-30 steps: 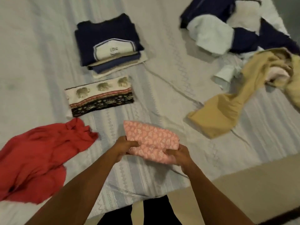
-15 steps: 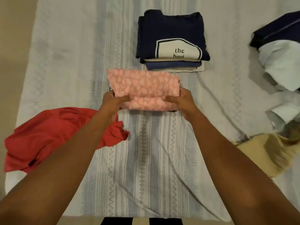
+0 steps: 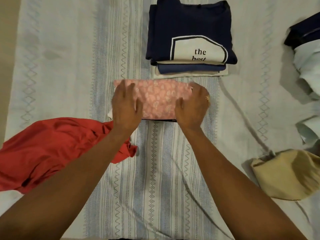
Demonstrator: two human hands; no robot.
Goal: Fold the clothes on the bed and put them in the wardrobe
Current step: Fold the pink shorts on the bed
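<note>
1. The left hand (image 3: 126,104) lies flat, fingers spread and straight, on the left end of a folded pink cloth with a pale leaf print (image 3: 157,99).
2. The right hand (image 3: 192,105) covers the cloth's right end, with its thumb laid on top and pointing toward the left hand. Its fingers bend over the far right corner and are blurred, so I cannot tell whether they press or grip.
3. The hands are apart, one at each end, and the pink cloth lies on the striped white bedsheet (image 3: 155,179) under and between them.
4. Between the wrists, a thin dark strip of other fabric (image 3: 159,120) peeks from under the cloth's near edge. The rest of it is hidden.
5. Just beyond the right hand's fingertips sits a stack of folded clothes topped by a navy T-shirt with a white printed panel (image 3: 188,32). The fold cuts off the lower word of the print.
6. A crumpled red garment (image 3: 52,149) lies under and outside the left forearm, partly covered by the arm and cut off at the frame edge.
7. Outside the right forearm a bunched tan garment (image 3: 285,175) is blurred and cropped.
8. Farther beyond it, a heap of navy and pale clothes (image 3: 304,54) runs out of view.
</note>
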